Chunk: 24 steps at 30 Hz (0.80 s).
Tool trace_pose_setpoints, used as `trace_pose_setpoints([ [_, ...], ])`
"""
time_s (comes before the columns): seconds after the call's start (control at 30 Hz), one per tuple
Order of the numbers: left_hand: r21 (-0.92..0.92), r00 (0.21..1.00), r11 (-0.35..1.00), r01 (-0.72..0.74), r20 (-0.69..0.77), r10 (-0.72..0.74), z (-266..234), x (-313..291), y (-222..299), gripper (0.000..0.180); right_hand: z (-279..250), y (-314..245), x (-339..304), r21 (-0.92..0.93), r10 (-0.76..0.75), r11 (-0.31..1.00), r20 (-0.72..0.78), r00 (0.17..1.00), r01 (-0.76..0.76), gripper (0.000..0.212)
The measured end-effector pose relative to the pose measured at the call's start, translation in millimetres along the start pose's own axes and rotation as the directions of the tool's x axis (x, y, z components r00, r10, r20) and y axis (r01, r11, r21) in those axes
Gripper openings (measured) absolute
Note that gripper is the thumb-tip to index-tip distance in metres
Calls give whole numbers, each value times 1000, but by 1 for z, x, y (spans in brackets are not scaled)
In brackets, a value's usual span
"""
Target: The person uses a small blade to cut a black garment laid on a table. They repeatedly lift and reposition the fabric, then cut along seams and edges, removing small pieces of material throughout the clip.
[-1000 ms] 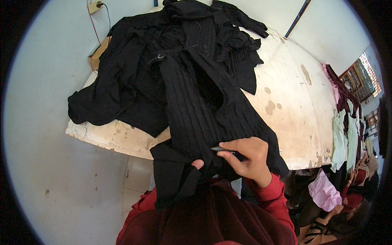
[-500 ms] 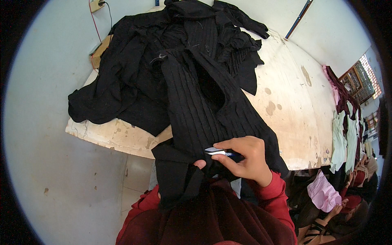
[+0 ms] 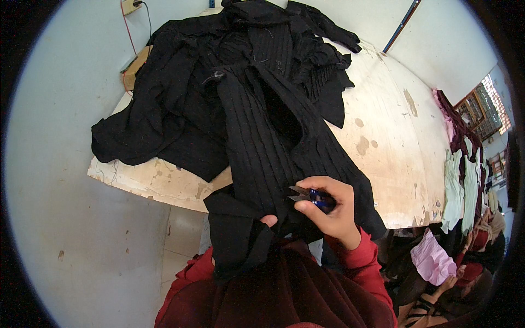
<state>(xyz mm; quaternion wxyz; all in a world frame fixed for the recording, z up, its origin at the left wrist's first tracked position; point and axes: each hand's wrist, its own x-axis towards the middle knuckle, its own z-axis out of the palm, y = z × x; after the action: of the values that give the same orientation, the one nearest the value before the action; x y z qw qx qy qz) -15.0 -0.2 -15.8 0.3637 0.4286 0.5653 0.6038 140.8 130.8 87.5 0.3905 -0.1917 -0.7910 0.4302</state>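
A black pleated garment (image 3: 254,145) stretches from the table over its near edge toward me. My left hand (image 3: 268,220) is mostly hidden beneath a fold of it; only the thumb shows, pressed on top of the cloth, so the hand is closed on the garment. Just to the right, my right hand (image 3: 340,210) grips a small pair of thread snips (image 3: 321,200) with a dark blue body. Their two short blades stand apart, pointing left, close above the pleats. The right thumb and fingers wrap around the snips.
More black garments (image 3: 169,104) lie heaped on the worn pale table (image 3: 394,164), left and far. A wall (image 3: 82,164) rises at the left with a socket (image 3: 131,6). On the right, people handle a pink cloth (image 3: 433,257); pale green garments (image 3: 453,188) hang near them.
My right hand has drawn slightly back to the right and turned. The snips' blades, closer together before, now show spread. The left hand and garment have barely moved.
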Motion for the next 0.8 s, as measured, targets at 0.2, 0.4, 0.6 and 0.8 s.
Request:
trace_pose_setpoints([
  [0.2,10,1000,1000,0,2,0,0,1,4,47,13,-6,6,-111,-84,988,217,972,110,50],
  [0.4,34,1000,999,-8,1,8,-3,-3,4,49,15,1,11,-27,-149,987,203,968,158,45],
  [0.6,61,1000,998,-20,8,20,-6,-6,0,51,14,11,17,-88,-289,948,167,943,306,32],
  [0.8,149,998,987,-58,-1,58,-9,-9,4,53,-2,9,12,-5,-76,997,-170,983,77,17],
])
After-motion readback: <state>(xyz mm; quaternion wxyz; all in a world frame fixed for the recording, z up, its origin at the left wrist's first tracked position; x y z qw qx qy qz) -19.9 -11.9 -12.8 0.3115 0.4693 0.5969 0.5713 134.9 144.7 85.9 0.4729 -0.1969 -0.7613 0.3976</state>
